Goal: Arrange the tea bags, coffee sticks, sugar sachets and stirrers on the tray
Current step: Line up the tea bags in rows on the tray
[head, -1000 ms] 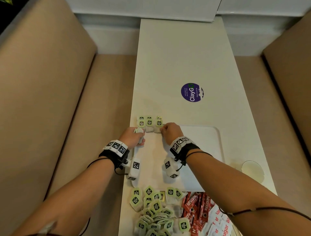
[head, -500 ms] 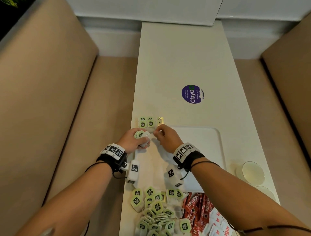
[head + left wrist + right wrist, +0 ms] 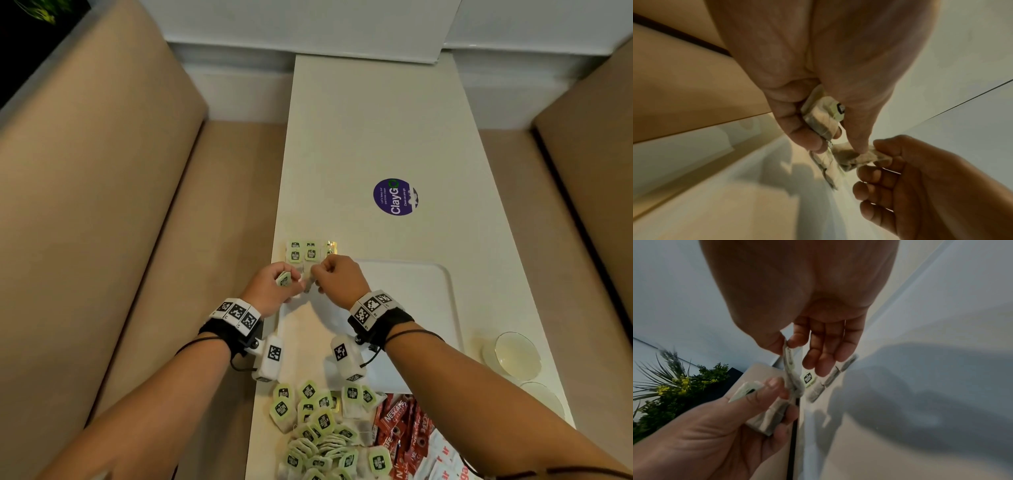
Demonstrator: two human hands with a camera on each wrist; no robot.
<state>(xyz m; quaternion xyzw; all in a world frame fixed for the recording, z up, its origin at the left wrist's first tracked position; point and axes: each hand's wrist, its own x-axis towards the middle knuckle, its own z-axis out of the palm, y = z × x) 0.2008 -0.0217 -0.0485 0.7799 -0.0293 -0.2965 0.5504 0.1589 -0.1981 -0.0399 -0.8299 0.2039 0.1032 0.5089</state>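
Both hands meet over the far left corner of the white tray [image 3: 421,308]. My left hand [image 3: 274,289] grips a small stack of tea bags [image 3: 822,116] with green tags. My right hand [image 3: 337,279] pinches one tea bag [image 3: 790,368] between thumb and forefinger, beside the left hand's stack. A row of tea bags [image 3: 305,251] with green tags lies at the tray's far left edge. A heap of loose tea bags [image 3: 318,435], red coffee sticks [image 3: 400,428] and white sugar sachets [image 3: 448,466] sits at the table's near end.
The white table [image 3: 370,137] runs between two beige benches and carries a round purple sticker [image 3: 395,197]. Two clear glass dishes [image 3: 513,354] stand right of the tray. A plant [image 3: 674,386] shows in the right wrist view.
Both hands have risen a little and drawn back from the tea bag row. My right hand has moved leftward to the left hand's stack and now pinches one tea bag.
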